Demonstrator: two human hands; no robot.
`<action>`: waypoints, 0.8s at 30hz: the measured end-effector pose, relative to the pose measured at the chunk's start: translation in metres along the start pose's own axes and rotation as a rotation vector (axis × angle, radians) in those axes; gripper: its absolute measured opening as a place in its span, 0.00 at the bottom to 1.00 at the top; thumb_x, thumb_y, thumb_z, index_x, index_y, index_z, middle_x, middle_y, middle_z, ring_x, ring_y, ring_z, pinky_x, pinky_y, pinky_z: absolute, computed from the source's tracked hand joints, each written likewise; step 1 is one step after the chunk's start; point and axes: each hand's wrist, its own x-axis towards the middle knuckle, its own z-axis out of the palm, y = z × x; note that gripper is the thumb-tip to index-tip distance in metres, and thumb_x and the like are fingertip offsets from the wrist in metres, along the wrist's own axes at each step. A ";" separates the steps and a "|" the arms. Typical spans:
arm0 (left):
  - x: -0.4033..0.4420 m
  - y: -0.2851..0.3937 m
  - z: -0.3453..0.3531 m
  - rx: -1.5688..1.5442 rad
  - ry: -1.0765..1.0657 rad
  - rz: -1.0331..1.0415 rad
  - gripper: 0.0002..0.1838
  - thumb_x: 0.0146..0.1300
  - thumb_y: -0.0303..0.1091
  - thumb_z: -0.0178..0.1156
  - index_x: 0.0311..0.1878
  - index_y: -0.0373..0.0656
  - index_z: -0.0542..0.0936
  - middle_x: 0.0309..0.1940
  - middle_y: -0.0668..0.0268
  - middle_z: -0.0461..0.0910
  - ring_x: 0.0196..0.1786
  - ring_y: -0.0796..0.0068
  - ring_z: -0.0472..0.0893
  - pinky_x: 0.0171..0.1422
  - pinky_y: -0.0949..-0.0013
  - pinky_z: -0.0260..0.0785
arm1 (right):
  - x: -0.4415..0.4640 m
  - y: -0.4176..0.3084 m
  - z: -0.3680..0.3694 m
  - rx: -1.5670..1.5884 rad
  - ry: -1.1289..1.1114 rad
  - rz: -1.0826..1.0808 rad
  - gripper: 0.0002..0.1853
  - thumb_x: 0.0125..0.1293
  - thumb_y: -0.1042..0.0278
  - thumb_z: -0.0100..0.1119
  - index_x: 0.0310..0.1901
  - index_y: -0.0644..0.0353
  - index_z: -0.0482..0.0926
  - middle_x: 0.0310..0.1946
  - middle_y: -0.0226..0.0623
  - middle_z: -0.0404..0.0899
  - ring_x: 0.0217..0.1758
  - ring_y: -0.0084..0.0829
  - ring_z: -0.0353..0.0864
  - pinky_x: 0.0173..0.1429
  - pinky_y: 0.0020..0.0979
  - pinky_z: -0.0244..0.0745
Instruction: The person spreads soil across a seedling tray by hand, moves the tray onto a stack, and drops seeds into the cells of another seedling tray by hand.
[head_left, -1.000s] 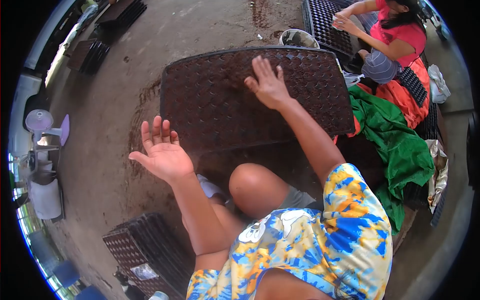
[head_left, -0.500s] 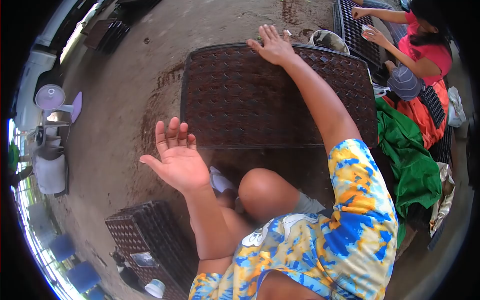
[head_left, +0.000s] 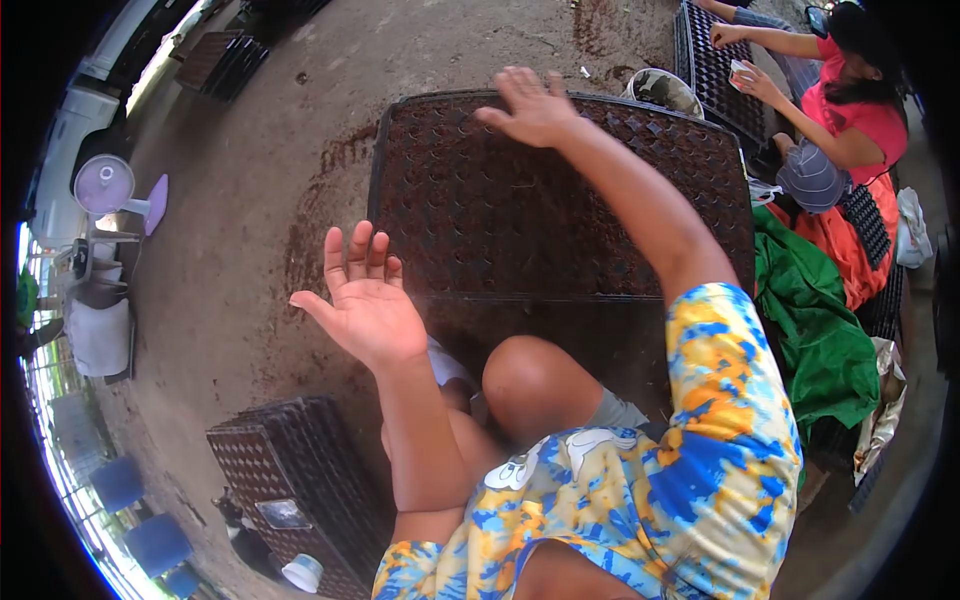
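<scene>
A large black seedling tray (head_left: pixel 480 215) with many soil-filled cells lies before my knees. Over its far edge, my right hand (head_left: pixel 532 110) is stretched out flat with the fingers spread, palm toward the tray; whether it touches the soil I cannot tell. My left hand (head_left: pixel 370 312) is raised near the tray's near left corner. Its palm faces up, its fingers are apart, and nothing lies in it.
A bucket (head_left: pixel 664 92) stands behind the tray. Stacked trays (head_left: pixel 300 480) with a white cup (head_left: pixel 302 573) are at lower left. A person in a pink shirt (head_left: pixel 860 115) works over another tray (head_left: pixel 715 75). Green cloth (head_left: pixel 815 320) lies at right; a fan (head_left: pixel 104 185) stands left.
My right hand has shifted left and a little nearer over the tray. My left hand has moved slightly right and up. The view has shifted a little.
</scene>
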 end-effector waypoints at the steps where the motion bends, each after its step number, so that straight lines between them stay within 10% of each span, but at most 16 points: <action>1: -0.001 0.002 0.002 -0.005 0.009 0.001 0.40 0.62 0.71 0.32 0.58 0.43 0.69 0.49 0.62 0.76 0.48 0.69 0.73 0.52 0.66 0.60 | -0.018 0.021 -0.007 0.072 0.037 0.024 0.47 0.61 0.25 0.26 0.71 0.57 0.45 0.73 0.38 0.40 0.77 0.36 0.33 0.74 0.50 0.27; 8: -0.009 0.013 0.002 -0.054 0.002 -0.012 0.41 0.61 0.72 0.33 0.57 0.44 0.69 0.48 0.62 0.75 0.48 0.69 0.72 0.52 0.67 0.59 | -0.214 0.063 -0.002 0.018 0.093 -0.030 0.56 0.51 0.28 0.53 0.72 0.57 0.40 0.73 0.44 0.37 0.76 0.40 0.34 0.74 0.48 0.30; 12: -0.008 0.008 0.002 -0.064 -0.009 -0.007 0.40 0.61 0.72 0.33 0.57 0.44 0.70 0.48 0.61 0.75 0.48 0.69 0.72 0.52 0.68 0.60 | -0.169 0.025 0.009 0.099 0.207 -0.120 0.60 0.46 0.26 0.57 0.71 0.57 0.40 0.73 0.46 0.39 0.76 0.43 0.37 0.74 0.45 0.36; 18: -0.008 0.009 0.000 -0.054 0.009 0.017 0.40 0.61 0.71 0.34 0.56 0.44 0.70 0.48 0.61 0.75 0.47 0.69 0.72 0.51 0.68 0.60 | -0.073 -0.007 0.008 0.238 0.341 -0.096 0.52 0.48 0.33 0.62 0.70 0.48 0.50 0.70 0.46 0.50 0.73 0.48 0.46 0.73 0.45 0.45; 24: -0.006 0.008 0.000 -0.046 -0.003 0.014 0.40 0.61 0.71 0.35 0.57 0.44 0.69 0.48 0.61 0.75 0.47 0.69 0.72 0.51 0.68 0.60 | -0.077 -0.044 0.016 0.321 0.283 -0.571 0.23 0.57 0.44 0.60 0.50 0.48 0.78 0.57 0.38 0.70 0.66 0.43 0.61 0.67 0.46 0.57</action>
